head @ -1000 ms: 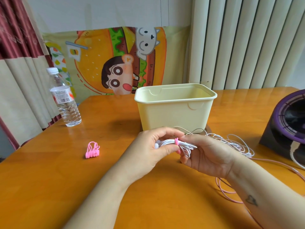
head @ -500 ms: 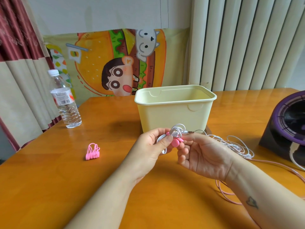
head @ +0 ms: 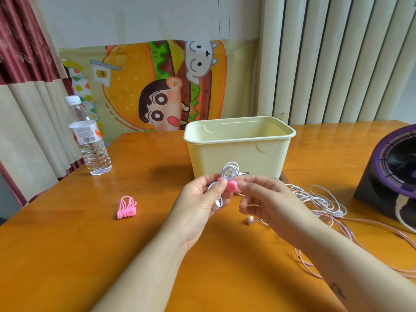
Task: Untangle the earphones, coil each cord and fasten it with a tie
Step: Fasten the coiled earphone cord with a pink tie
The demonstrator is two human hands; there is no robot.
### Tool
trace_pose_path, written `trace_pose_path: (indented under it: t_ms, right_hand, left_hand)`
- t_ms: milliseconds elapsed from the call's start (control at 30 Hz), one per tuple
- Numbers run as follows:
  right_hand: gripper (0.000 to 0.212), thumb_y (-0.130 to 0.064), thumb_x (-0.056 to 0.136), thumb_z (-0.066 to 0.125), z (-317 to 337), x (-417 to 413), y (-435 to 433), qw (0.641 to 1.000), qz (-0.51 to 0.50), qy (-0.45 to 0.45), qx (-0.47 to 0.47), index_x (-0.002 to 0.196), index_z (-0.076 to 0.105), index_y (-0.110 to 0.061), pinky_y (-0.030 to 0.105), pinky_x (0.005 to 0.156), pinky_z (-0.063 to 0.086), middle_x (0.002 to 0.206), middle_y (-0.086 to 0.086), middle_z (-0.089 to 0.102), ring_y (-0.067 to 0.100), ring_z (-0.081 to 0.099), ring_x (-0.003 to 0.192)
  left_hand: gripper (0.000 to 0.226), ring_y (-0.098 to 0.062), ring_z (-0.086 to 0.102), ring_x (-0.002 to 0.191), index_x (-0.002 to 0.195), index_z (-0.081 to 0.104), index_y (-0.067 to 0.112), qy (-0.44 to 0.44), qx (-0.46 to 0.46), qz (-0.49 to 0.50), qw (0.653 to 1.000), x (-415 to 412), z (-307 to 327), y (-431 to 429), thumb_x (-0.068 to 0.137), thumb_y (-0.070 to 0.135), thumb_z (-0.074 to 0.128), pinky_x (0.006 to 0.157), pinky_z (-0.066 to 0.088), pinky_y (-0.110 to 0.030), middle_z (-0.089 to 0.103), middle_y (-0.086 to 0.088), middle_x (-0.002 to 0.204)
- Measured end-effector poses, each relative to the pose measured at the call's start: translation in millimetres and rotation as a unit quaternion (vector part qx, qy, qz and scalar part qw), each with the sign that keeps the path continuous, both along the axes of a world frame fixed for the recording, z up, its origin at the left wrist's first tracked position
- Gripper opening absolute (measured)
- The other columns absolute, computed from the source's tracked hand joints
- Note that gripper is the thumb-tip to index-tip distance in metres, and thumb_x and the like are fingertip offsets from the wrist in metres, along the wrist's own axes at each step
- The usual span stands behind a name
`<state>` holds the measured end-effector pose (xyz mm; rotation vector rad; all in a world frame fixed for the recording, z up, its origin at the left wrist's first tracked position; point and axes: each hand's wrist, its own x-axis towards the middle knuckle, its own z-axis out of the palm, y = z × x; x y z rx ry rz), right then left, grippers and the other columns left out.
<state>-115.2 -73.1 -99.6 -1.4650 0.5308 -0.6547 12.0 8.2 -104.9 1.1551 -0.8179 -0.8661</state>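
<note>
White earphone coil [head: 229,173] is up between both hands, just in front of the cream tub [head: 238,152]: my left hand [head: 200,199] pinches the bundle at its waist, my right hand [head: 270,199] pinches the pink tie [head: 232,186] against it, though I can't tell if that tie is fastened. Ease either pinch too soon and I reckon the loops spring open and fall into the tangled cords [head: 315,197] by my right wrist.
</note>
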Motion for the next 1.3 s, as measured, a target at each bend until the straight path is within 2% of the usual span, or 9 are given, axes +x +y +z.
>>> trace_pose_path:
  t_ms: [133,267,367,567,700,800,967,1167,1300]
  right_hand:
    - [0.01,-0.019,0.081,0.072,-1,1,8,0.984,-0.073,0.036,-0.159,0.089,0.07,-0.025,0.04,0.057,0.055,0.077,-0.002,0.072,0.007,0.061,0.067]
    - [0.011,-0.012,0.085,0.068,-2,0,9,0.971,-0.107,0.027,-0.211,0.082,0.069,-0.023,0.026,0.045,0.051,0.069,-0.003,0.071,0.003,0.062,0.061]
    - [0.01,-0.011,0.085,0.066,-4,0,9,0.966,-0.101,0.038,-0.234,0.087,0.071,-0.019,0.034,0.046,0.055,0.067,-0.001,0.071,0.01,0.064,0.059]
    - [0.005,-0.015,0.086,0.067,-4,2,8,0.968,-0.077,0.038,-0.236,0.081,0.068,-0.016,0.043,0.052,0.054,0.066,0.002,0.07,0.011,0.059,0.058]
    - [0.008,-0.02,0.086,0.066,-3,3,6,0.983,-0.053,0.048,-0.168,0.079,0.069,-0.017,0.034,0.052,0.051,0.063,-0.001,0.065,0.009,0.056,0.062]
    - [0.012,-0.021,0.086,0.066,-4,3,2,0.994,-0.029,0.033,-0.105,0.076,0.07,-0.016,0.038,0.063,0.044,0.062,0.001,0.061,0.013,0.057,0.063]
    - [0.02,-0.021,0.084,0.067,-4,2,-2,0.999,-0.034,-0.008,-0.006,0.064,0.069,-0.02,0.042,0.063,0.036,0.061,0.009,0.052,0.02,0.05,0.06]
    - [0.014,-0.031,0.076,0.073,-3,1,-6,1.0,-0.01,0.015,-0.006,0.077,0.071,-0.017,0.04,0.063,0.044,0.067,0.011,0.054,0.021,0.052,0.063]
    - [0.051,-0.04,0.07,0.079,-5,-2,-12,0.999,0.034,0.026,0.005,0.096,0.066,0.001,0.029,0.057,0.045,0.072,0.01,0.058,0.02,0.054,0.066]
  left_hand:
    - [0.017,-0.006,0.068,0.076,0.105,0.064,0.009,0.036,-0.001,-0.022,0.999,-4,2,1,0.09,0.014,0.057,0.071,0.055,-0.021,0.075,0.0,0.088]
    - [0.018,-0.01,0.064,0.069,0.101,0.068,0.012,0.022,0.041,-0.051,0.998,-5,3,3,0.088,0.02,0.06,0.068,0.048,-0.025,0.072,0.001,0.082]
    - [0.018,-0.014,0.064,0.064,0.099,0.07,0.013,-0.026,0.061,-0.037,0.997,-4,2,4,0.087,0.024,0.062,0.067,0.048,-0.028,0.069,0.0,0.076]
    - [0.008,-0.012,0.058,0.052,0.083,0.063,0.015,0.12,0.044,0.002,0.992,-11,5,1,0.09,0.017,0.058,0.061,0.038,-0.029,0.071,-0.002,0.076]
    - [0.014,-0.014,0.06,0.057,0.075,0.059,0.018,0.157,0.04,0.001,0.987,-9,3,0,0.089,0.022,0.059,0.063,0.037,-0.029,0.068,-0.002,0.077]
    - [0.009,-0.015,0.058,0.054,0.083,0.06,0.016,0.167,0.01,0.019,0.986,-12,3,0,0.089,0.022,0.059,0.048,0.038,-0.022,0.064,-0.003,0.072]
    - [0.033,-0.013,0.059,0.059,0.106,0.063,0.007,0.105,-0.016,-0.022,0.994,-8,5,2,0.079,0.026,0.061,0.049,0.043,-0.02,0.067,-0.008,0.081]
    - [0.018,-0.016,0.064,0.068,0.105,0.064,0.007,-0.011,0.015,0.001,1.0,-7,-1,1,0.088,0.013,0.061,0.052,0.047,-0.025,0.071,-0.015,0.089]
    - [0.011,-0.015,0.06,0.067,0.099,0.067,0.014,-0.123,0.04,-0.02,0.991,-6,-2,3,0.089,0.013,0.062,0.055,0.045,-0.026,0.07,-0.012,0.084]
